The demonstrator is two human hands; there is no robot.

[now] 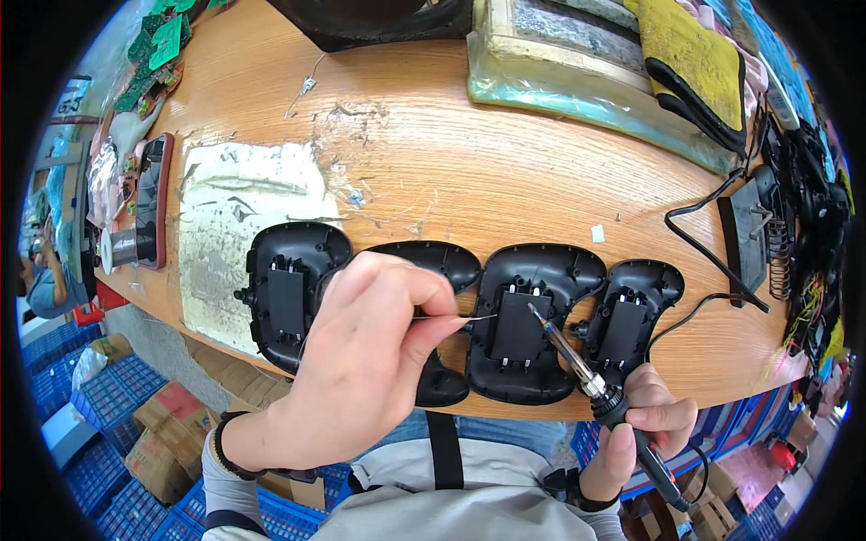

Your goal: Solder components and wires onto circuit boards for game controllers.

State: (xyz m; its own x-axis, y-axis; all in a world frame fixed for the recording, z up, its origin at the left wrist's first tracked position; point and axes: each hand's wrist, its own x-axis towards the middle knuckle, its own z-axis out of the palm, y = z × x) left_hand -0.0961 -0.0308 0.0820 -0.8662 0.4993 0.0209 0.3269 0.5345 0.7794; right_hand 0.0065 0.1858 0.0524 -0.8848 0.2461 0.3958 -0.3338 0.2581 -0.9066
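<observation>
Between finger and thumb, my left hand (379,343) pinches a thin solder wire (478,317), whose free end points right. My right hand (654,417) is closed round a soldering iron (591,388), its tip angled up and left. Both the wire end and the tip are over a black plastic game-controller shell half (577,263) with a rectangular block and metal contacts. Similar shells stand in a row: one at the left (316,239), one partly behind my left hand (442,388), and one at the right (663,275). Whether the tip touches a contact cannot be made out.
A stained white sheet (216,207) lies on the wooden table (541,180). A soldering-iron stand (747,234) with a coil is at the right, a yellow glove (690,54) on a wrapped stack at the back. A solder spool (122,250) and green circuit boards (167,41) are left.
</observation>
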